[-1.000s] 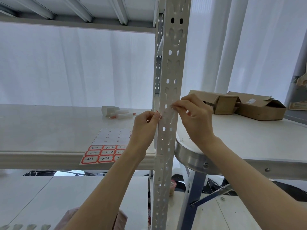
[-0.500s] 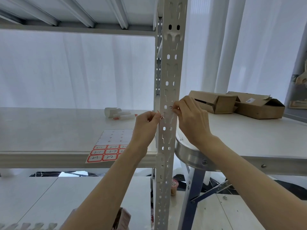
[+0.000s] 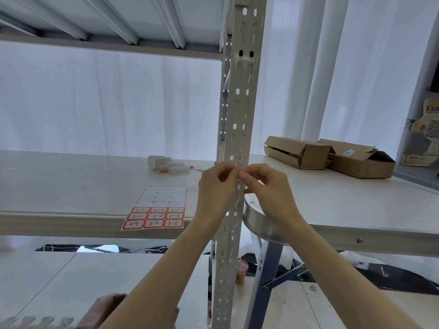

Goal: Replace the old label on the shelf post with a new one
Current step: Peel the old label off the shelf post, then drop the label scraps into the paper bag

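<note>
The pale perforated shelf post (image 3: 240,110) runs upright through the middle of the view. My left hand (image 3: 217,188) and my right hand (image 3: 269,188) meet in front of it at shelf height. Their thumbs and forefingers pinch a small label (image 3: 237,165) between them; only a sliver of its red edge shows. Just above the fingertips the post carries faint dark and red marks (image 3: 240,158). A label sheet (image 3: 158,210) lies on the shelf board (image 3: 71,186) to the left, with red-bordered handwritten labels in its lower rows and blank backing above.
Markers and a white cap (image 3: 171,166) lie at the back of the shelf. Two open cardboard boxes (image 3: 297,150) (image 3: 361,160) sit on a white table (image 3: 356,210) to the right, whose metal rim (image 3: 256,225) touches the post. An upper shelf (image 3: 118,24) spans overhead.
Both hands have come off the post's face and drawn together just below the spot, fingertips now touching. The marked patch on the post is now uncovered.
</note>
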